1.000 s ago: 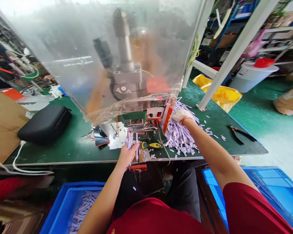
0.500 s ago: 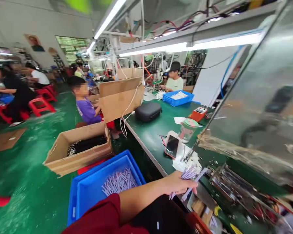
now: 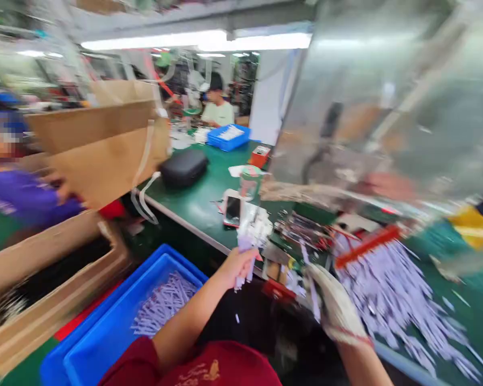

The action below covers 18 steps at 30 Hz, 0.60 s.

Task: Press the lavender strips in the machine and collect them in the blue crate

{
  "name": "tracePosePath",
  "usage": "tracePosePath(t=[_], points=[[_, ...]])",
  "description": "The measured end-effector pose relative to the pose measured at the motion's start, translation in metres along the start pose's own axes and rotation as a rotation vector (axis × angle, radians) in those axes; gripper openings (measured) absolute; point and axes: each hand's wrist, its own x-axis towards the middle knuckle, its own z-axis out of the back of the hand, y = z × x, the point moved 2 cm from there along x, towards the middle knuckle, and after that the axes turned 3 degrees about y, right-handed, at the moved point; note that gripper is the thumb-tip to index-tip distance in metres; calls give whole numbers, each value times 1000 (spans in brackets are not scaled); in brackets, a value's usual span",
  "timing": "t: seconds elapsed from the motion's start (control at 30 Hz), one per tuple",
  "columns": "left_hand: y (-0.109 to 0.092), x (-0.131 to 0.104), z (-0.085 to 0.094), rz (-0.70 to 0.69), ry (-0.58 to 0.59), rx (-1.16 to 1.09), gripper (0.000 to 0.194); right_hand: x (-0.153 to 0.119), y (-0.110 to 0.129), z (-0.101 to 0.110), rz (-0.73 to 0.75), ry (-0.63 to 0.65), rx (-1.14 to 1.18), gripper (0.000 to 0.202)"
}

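Observation:
My left hand [image 3: 236,266], bare, is closed round a bundle of thin lilac strips [image 3: 246,244] near the table's front edge. My right hand [image 3: 338,303] wears a white glove; a single lilac strip [image 3: 314,297] stands between its fingers, smeared by motion. Right of the glove, a large heap of lilac strips [image 3: 382,284] lies spread on the green table. More strips [image 3: 165,303] fill part of a blue bin [image 3: 100,335] to my left. What exactly the strips are, I cannot make out.
A phone [image 3: 233,209], a lidded jar [image 3: 250,182] and a black case [image 3: 184,167] stand on the table. A clear plastic screen [image 3: 346,134] hangs at the right. Cardboard boxes [image 3: 92,155] and a person in purple [image 3: 28,195] are at the left; another person [image 3: 218,110] sits farther back.
The view has swung to the right. My right hand with its strip and the big heap have come into sight. My left hand still grips its bundle, now more upright.

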Motion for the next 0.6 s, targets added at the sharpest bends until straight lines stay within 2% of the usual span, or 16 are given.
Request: tracePosePath(t=[0.07, 0.13, 0.2, 0.37, 0.6], points=[[1, 4, 5, 7, -17, 13, 39, -34, -30, 17, -84, -53, 196, 35], [3, 7, 10, 7, -49, 31, 41, -49, -41, 17, -90, -57, 433, 40], [5, 7, 13, 9, -62, 56, 42, -47, -42, 10, -73, -62, 573, 40], [9, 4, 16, -2, -61, 92, 43, -27, -42, -3, -77, -116, 578, 36], [15, 8, 26, -13, -73, 102, 40, -22, -40, -1, -174, -123, 665, 29]])
